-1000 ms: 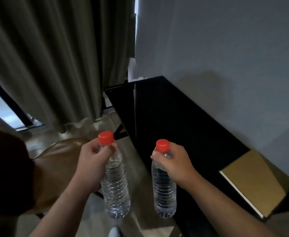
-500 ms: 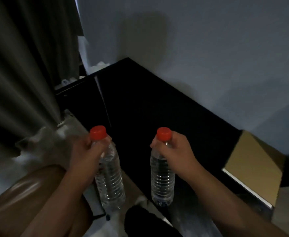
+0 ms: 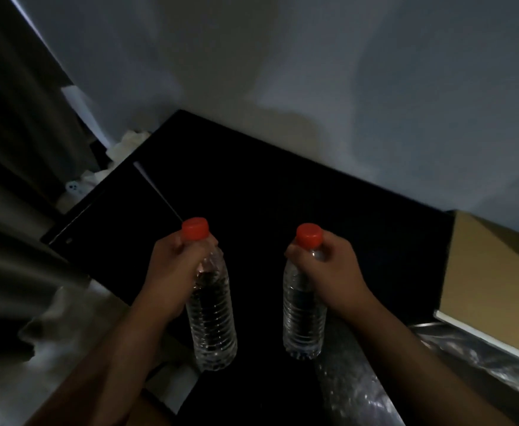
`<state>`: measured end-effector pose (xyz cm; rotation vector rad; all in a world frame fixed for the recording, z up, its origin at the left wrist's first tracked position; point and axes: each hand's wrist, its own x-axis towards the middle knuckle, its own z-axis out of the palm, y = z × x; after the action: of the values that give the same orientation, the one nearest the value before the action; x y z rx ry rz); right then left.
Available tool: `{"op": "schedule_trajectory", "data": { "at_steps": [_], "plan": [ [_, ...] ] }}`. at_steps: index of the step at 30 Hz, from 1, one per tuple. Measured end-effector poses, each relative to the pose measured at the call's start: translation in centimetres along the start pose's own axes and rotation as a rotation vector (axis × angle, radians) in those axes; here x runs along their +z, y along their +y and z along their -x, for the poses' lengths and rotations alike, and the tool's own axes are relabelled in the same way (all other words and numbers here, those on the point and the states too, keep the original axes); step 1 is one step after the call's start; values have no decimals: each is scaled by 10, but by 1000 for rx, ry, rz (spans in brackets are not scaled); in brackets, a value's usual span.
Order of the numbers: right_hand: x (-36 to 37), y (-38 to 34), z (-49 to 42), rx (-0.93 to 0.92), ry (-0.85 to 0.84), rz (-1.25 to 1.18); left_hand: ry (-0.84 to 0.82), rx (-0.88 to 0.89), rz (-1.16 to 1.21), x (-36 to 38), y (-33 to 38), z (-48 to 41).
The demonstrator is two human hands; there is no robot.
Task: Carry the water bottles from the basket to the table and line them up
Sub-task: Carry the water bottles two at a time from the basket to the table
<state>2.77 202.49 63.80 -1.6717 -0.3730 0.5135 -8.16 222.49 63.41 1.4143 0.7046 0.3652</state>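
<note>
A head camera looks down on a person holding two bottles upright at the near edge of a glossy black table, which stands against a pale grey wall. The left hand is curled round the neck and shoulder of the left-hand bottle, a clear ribbed plastic water bottle with a red screw cap. The right hand wraps the neck of the right-hand bottle, a matching one, in the same way.

Gripping just below the caps probably lets the bottles hang straight, ready to be stood side by side in a row. The two bottles are apart from each other. The tabletop is so dark that it is hard to tell whether either base touches it.

The basket is out of view. A tan cardboard box is cut off at the right edge. The crinkled shiny plastic beside it is blurred, as are the grey curtains on the left.
</note>
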Motion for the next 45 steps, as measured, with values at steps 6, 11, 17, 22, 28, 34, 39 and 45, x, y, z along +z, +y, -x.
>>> {"op": "schedule_trajectory", "data": {
  "at_steps": [6, 11, 17, 22, 28, 34, 39, 45],
  "plan": [
    [12, -9, -19, 42, 135, 1, -181, -3, -66, 5, 8, -60],
    [44, -15, -45, 92, 360, 70, -321, -3, -75, -6, 5, -122],
    [94, -20, -73, 108, 598, 56, -447, -45, -85, -31, 2, -187],
    [115, -16, -93, 124, 641, 46, -469, -37, -98, -38, -7, -212],
    [117, 5, -113, 61, 610, 65, -495, 143, -128, -31, -21, -228],
    [112, 31, -139, -49, 614, 73, -488, 285, -32, -7, -38, -255],
    [110, 51, -157, -162, 615, 60, -466, 435, 31, 8, -40, -271],
    [111, 74, -170, -354, 660, 107, -425, 658, 2, 13, -58, -280]
  ]
}}
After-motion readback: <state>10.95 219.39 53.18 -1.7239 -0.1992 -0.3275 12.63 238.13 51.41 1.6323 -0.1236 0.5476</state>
